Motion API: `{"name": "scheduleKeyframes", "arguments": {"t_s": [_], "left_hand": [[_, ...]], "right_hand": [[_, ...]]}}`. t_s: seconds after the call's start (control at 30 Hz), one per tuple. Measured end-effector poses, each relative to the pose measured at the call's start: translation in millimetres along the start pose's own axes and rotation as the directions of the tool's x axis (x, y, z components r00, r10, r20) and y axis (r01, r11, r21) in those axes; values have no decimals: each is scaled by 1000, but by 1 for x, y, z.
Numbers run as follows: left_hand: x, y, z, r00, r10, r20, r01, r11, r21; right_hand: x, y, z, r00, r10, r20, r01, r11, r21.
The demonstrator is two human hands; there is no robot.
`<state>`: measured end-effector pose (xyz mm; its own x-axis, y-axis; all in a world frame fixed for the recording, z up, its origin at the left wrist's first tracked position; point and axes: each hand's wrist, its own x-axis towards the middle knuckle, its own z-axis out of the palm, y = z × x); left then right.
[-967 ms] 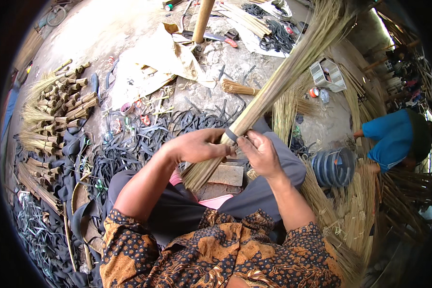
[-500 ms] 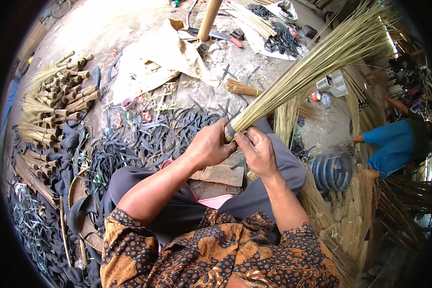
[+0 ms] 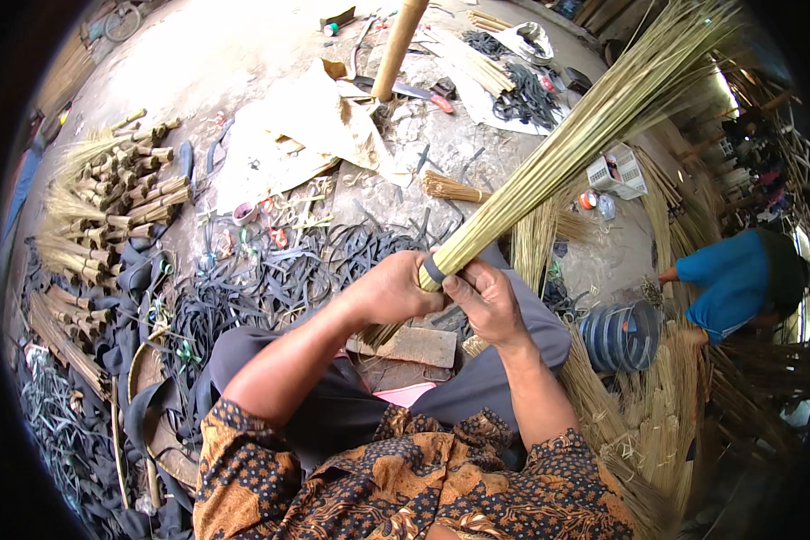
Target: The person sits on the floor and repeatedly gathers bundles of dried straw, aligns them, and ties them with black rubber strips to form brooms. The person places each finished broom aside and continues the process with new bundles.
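Observation:
A long bundle of thin greenish-yellow broom sticks (image 3: 549, 162) slants across my lap, its loose tips fanning out to the upper right. A dark rubber band (image 3: 433, 269) wraps it near its lower end. My left hand (image 3: 389, 288) is closed round the bundle just below that band, and the butt ends (image 3: 382, 335) stick out beneath the palm. Beside the band, my right hand (image 3: 488, 304) is closed on the bundle's right side, thumb against the sticks; its curled fingers are partly hidden.
A wooden block (image 3: 414, 346) lies between my legs. Black rubber strips (image 3: 270, 279) cover the ground ahead, with tied stick bundles (image 3: 108, 198) stacked at left. At right are a dark bucket (image 3: 621, 336), more sticks (image 3: 648, 414) and a bending person in blue (image 3: 727, 274). A knife (image 3: 414, 92) lies beyond.
The bundle has slid down a little through my hands, so its butt ends now show below my left hand. Both hands stay around the band.

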<state>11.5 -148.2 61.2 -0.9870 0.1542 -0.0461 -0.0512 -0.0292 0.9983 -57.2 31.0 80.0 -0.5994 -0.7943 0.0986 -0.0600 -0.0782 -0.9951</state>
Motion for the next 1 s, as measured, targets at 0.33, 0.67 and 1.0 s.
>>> {"name": "scheduleKeyframes", "arguments": {"t_s": [0.33,0.67,1.0], "left_hand": [[-3,15,0,977,105,-186,-84,990,117],[-8,22,-6,963,-39,-265,144,911,386],[3,12,-9,953,-129,275,208,937,-280]], "right_hand": [[7,-10,5,997,-32,-63,30,999,-38],[12,-4,-3,996,-46,-77,35,990,-134],[8,4,-12,994,81,71,-98,952,291]]}}
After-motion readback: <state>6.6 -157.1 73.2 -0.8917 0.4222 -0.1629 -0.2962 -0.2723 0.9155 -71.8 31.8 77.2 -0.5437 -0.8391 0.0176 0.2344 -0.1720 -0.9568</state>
